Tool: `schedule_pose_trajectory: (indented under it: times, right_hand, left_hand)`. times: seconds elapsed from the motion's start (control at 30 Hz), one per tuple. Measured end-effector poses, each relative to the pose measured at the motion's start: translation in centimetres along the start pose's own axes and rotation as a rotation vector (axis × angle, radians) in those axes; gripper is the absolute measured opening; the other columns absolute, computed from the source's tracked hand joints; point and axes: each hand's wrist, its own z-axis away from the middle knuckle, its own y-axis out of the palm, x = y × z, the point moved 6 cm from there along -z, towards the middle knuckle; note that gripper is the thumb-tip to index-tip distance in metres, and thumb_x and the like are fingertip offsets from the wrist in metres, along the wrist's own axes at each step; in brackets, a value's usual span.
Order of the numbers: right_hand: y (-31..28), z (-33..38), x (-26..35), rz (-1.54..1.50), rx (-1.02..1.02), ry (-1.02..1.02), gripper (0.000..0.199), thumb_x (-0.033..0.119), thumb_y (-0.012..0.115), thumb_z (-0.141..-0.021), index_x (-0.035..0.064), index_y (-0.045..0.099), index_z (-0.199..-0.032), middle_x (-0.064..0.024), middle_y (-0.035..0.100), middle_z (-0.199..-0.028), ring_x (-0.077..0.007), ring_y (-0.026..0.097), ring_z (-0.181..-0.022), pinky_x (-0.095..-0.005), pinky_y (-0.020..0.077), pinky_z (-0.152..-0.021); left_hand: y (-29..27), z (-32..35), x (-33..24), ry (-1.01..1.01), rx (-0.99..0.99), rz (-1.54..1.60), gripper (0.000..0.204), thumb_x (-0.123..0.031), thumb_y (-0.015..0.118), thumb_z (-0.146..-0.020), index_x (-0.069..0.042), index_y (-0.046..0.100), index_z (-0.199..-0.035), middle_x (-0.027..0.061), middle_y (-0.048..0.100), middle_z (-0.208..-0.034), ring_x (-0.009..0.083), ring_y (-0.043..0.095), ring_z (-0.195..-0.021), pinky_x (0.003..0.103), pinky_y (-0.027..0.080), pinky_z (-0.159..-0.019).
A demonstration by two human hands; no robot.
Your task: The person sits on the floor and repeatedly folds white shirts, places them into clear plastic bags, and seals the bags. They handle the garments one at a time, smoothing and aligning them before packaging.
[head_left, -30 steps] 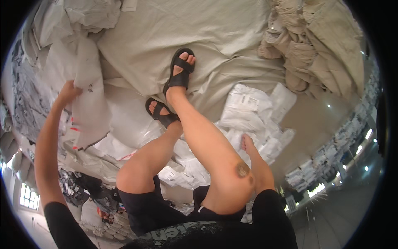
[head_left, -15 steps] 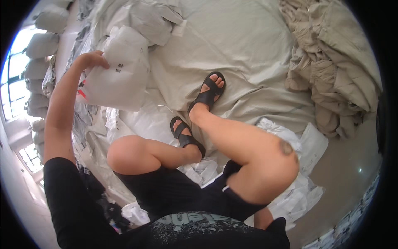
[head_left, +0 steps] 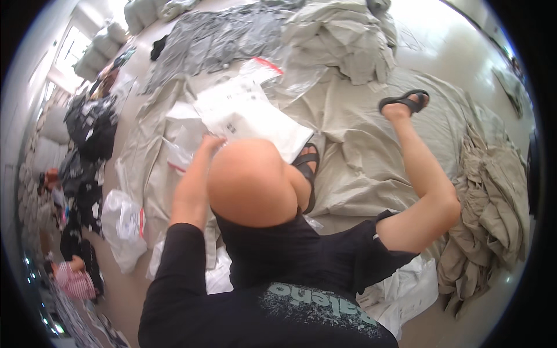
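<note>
My left hand (head_left: 213,141) is beside my raised left knee, its fingers closed at the edge of a white plastic bag (head_left: 264,116) with small dark print. The knee hides part of the bag's near side. More white and clear plastic bags (head_left: 185,122) lie under and around it, one with a red strip (head_left: 268,65) along its edge. All of this rests on a spread beige cloth (head_left: 354,151). My left foot, in a black sandal (head_left: 309,165), is beside the bag's right corner. My right hand is out of the picture.
Beige garments (head_left: 490,214) are heaped at the right, and another pale pile (head_left: 339,40) stands at the back. Grey garments (head_left: 214,40) spread beside it. A filled clear bag (head_left: 123,229) and dark clothes (head_left: 90,127) lie left. A person in stripes (head_left: 75,281) is far left.
My view has swung left and takes in more floor. The white bag has come down from its raised position and lies beside my left knee. My right leg has stretched out to the right.
</note>
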Motion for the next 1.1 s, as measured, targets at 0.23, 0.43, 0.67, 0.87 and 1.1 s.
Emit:
schedule_pose_trajectory:
  times: [0.23,0.43,0.67,0.87,1.1]
  right_hand:
    - [-3.6,4.4,-1.0,0.205,-0.05,0.038,0.028,0.033,0.058,-0.105,0.0068,0.066,-0.112,-0.0088,0.067,-0.098,-0.0247,0.064,-0.085,-0.0405,0.052,-0.076]
    - [-9.6,9.3,-3.2,0.278,-0.118,0.044,0.03,0.032,0.058,-0.106,0.0061,0.067,-0.114,-0.0093,0.069,-0.1,-0.0247,0.066,-0.087,-0.0407,0.0535,-0.077]
    - [-11.6,16.9,-9.7,0.331,-0.119,0.039,0.032,0.032,0.057,-0.106,0.0052,0.07,-0.118,-0.01,0.072,-0.103,-0.0247,0.069,-0.089,-0.0409,0.0552,-0.079]
    - [-18.6,31.9,-15.0,0.521,-0.08,0.179,0.034,0.031,0.057,-0.106,0.0044,0.072,-0.121,-0.0106,0.074,-0.105,-0.0247,0.071,-0.091,-0.0412,0.0567,-0.081]
    - [-21.7,58.5,-19.4,0.685,0.508,0.698,0.037,0.031,0.057,-0.106,0.0035,0.074,-0.124,-0.0112,0.077,-0.108,-0.0247,0.073,-0.093,-0.0414,0.0584,-0.083]
  left_hand:
    - [6.8,15.9,-0.1,-0.361,-0.542,-0.411,0.081,-0.048,0.072,-0.097,-0.002,0.043,-0.156,0.0187,0.049,-0.156,0.0313,0.05,-0.144,0.046,0.044,-0.118]
    - [5.0,14.4,-1.8,0.381,-0.536,-0.932,0.077,-0.046,0.057,-0.106,-0.008,0.032,-0.168,0.0161,0.036,-0.172,0.0326,0.037,-0.159,0.051,0.033,-0.128]
    - [5.4,4.8,7.2,0.32,0.017,-1.141,0.07,-0.041,0.06,-0.103,-0.017,0.04,-0.166,0.0126,0.035,-0.175,0.034,0.025,-0.165,0.055,0.026,-0.132]
    - [6.5,5.9,4.2,0.176,-0.024,-0.956,0.076,-0.061,0.054,-0.105,-0.03,0.033,-0.171,0.0059,0.028,-0.179,0.0307,0.015,-0.168,0.064,0.02,-0.131]
    - [3.8,0.5,4.0,0.182,-0.2,-0.959,0.074,-0.059,0.055,-0.105,-0.025,0.038,-0.169,0.0091,0.038,-0.174,0.0335,0.026,-0.164,0.065,0.026,-0.128]
